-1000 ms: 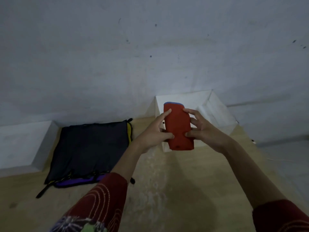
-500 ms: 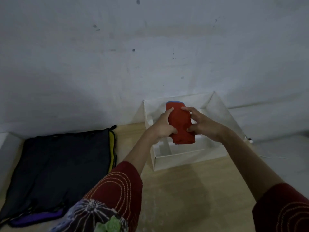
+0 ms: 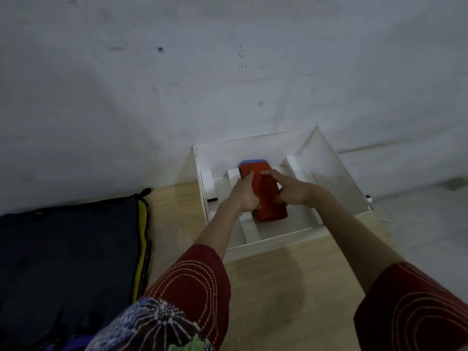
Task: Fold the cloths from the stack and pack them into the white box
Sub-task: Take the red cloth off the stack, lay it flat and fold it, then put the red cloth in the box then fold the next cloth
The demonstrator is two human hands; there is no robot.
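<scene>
We are packing: our left hand [image 3: 244, 196] and right hand [image 3: 295, 191] grasp the folded red cloth [image 3: 268, 201] in the white box [image 3: 273, 241]; next we should seat it between the dividers [image 3: 249, 228] and release.

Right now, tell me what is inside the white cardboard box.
White dividers and a folded red cloth, gripped by the left hand and right hand. Whatever lies beneath it is covered.
</scene>
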